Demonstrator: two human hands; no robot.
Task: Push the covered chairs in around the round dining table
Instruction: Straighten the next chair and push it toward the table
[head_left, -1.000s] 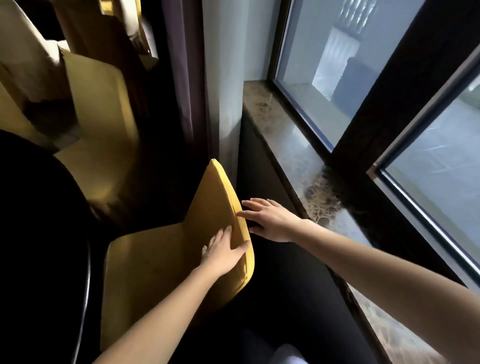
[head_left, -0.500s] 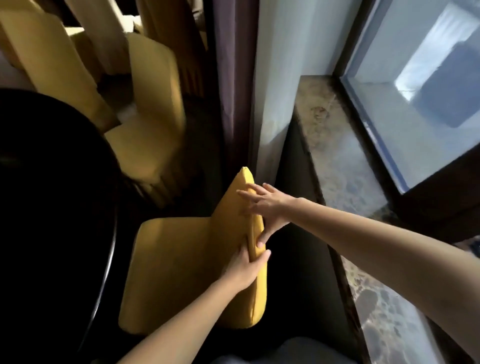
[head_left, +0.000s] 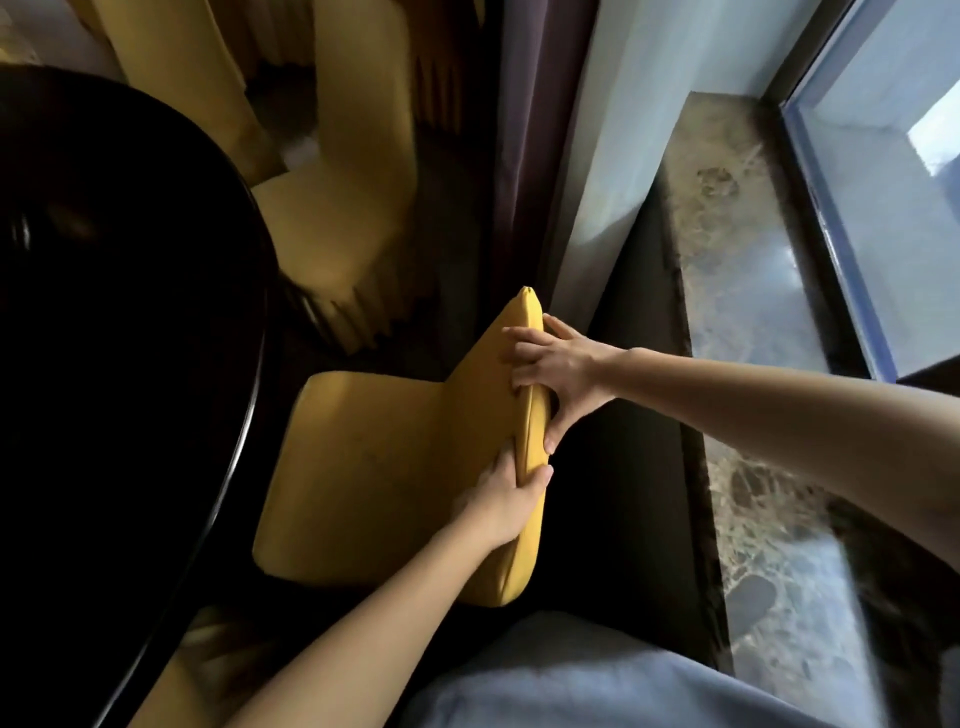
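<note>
A chair in a yellow cover (head_left: 374, 457) stands right below me, its seat facing the dark round table (head_left: 119, 322) on the left. Both hands hold the top edge of its backrest. My left hand (head_left: 501, 501) grips the nearer part, fingers on the seat side and thumb over the top. My right hand (head_left: 553, 366) grips farther along, fingers curled over the front and thumb behind. A second covered chair (head_left: 343, 208) stands beyond, close to the table's rim. More covered chairs (head_left: 171, 57) show at the top left.
A dark curtain (head_left: 524, 156) and a pale wall pillar (head_left: 623, 130) rise just behind the chair. A marble window sill (head_left: 753, 364) runs along the right under the window glass (head_left: 893, 182). The gap between chair back and sill wall is narrow and dark.
My right hand went from hovering beside the backrest to gripping its top edge. My left hand slid up from the backrest's front and closed on the top. The view has tilted downward.
</note>
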